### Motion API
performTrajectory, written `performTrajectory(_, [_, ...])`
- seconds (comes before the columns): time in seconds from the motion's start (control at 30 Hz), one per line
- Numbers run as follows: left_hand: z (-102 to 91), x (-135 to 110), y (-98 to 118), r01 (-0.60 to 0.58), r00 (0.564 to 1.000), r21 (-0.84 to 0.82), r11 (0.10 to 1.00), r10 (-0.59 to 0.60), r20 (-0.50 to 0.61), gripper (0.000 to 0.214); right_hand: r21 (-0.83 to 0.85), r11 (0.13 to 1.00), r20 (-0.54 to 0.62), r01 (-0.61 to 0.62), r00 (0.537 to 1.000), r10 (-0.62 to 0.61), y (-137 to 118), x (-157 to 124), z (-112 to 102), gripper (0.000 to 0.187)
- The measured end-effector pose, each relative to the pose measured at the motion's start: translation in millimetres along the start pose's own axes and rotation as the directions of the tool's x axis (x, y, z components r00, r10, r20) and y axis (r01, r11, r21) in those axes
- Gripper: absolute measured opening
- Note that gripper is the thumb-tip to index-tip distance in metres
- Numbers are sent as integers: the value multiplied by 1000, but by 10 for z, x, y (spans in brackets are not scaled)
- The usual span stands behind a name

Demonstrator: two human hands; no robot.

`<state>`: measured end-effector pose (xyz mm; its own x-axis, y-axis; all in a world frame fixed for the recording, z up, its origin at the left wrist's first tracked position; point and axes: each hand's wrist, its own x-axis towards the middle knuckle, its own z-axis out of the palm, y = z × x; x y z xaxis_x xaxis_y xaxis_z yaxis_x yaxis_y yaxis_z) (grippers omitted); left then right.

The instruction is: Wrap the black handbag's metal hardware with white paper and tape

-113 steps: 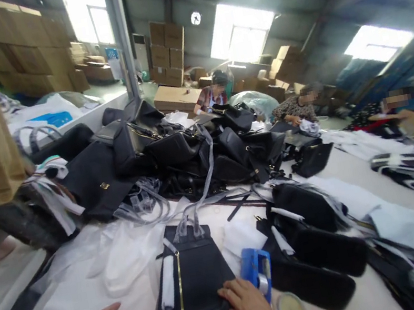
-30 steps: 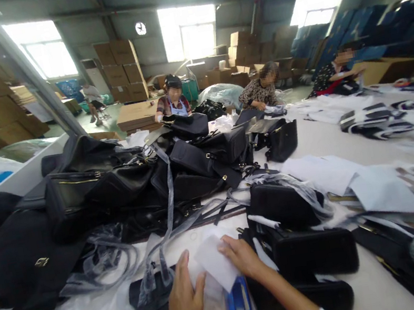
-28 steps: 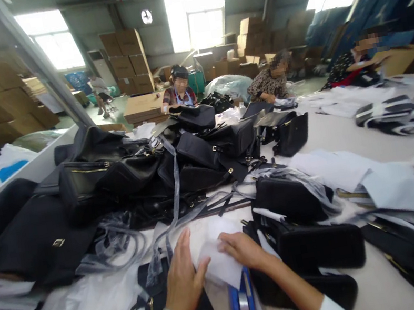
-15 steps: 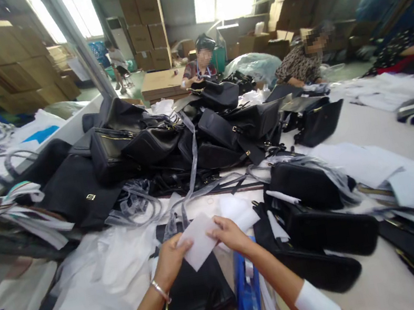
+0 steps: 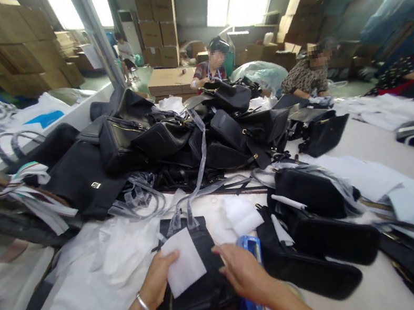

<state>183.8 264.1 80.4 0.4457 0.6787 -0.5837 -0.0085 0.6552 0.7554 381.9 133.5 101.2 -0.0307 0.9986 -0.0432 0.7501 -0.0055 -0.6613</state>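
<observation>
A flat black bag (image 5: 204, 289) lies on the table right in front of me. My left hand (image 5: 157, 279) pinches the left edge of a white foam sheet (image 5: 183, 262) and holds it down on the bag. My right hand (image 5: 243, 272) hovers just right of the sheet, fingers spread, holding nothing. A blue tape dispenser (image 5: 251, 275) sits beside the bag, partly under my right hand. A small stack of white foam sheets (image 5: 242, 214) rests just beyond it.
A big heap of black handbags (image 5: 188, 137) fills the table's middle. More black bags (image 5: 316, 232) lie at my right, white plastic wrapping (image 5: 103, 269) at my left. Three seated people work at the far side. Cardboard boxes (image 5: 157, 19) stand behind.
Both hands took a white foam sheet from the stack and brought it down onto the black bag. My right hand has let go of it; the left still holds it.
</observation>
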Motion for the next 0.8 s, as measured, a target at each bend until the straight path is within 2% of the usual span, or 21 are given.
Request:
performTrajectory(0.07, [-51,33,-26,-9,1000,-124,992,5,-29,37,-51,982,165,180,972,-170,-7,-204,170,57])
performTrajectory(0.13, [-63,69,-28,-16,1000,-218,976,15,-9,36,-114,937,247,329,923,-294,5,-330,384,54])
performTrajectory(0.23, [-55,115,-5,-8,1000,-299,954,11,6,36,-167,901,211,399,908,-363,34,-369,600,38])
performTrajectory(0.3, [-47,130,10,-4,1000,-302,953,4,0,37,-93,923,176,375,918,-355,19,-312,592,30])
performTrajectory(0.37, [-20,124,7,-13,1000,-264,964,14,3,38,40,967,111,253,960,-256,-33,-209,496,22])
performTrajectory(0.43, [48,99,-22,-41,998,-213,976,50,37,38,175,982,-2,78,997,-79,-91,-79,388,15])
performTrajectory(0.47, [98,79,-47,-60,995,-194,979,73,64,38,240,971,-64,1,998,15,-109,-11,352,14])
performTrajectory(0.53, [223,31,-114,-77,987,-187,979,102,124,38,395,912,-130,-111,976,175,-107,112,333,14])
performTrajectory(0.63, [411,-37,-221,-46,976,-231,972,93,196,38,617,756,-88,-220,935,343,-17,221,405,5])
performTrajectory(0.7, [499,-67,-268,-24,972,-271,962,87,219,38,685,685,-76,-247,911,405,62,242,468,7])
performTrajectory(0.8, [577,-95,-281,4,964,-310,951,79,255,40,712,653,-102,-258,882,460,142,234,529,8])
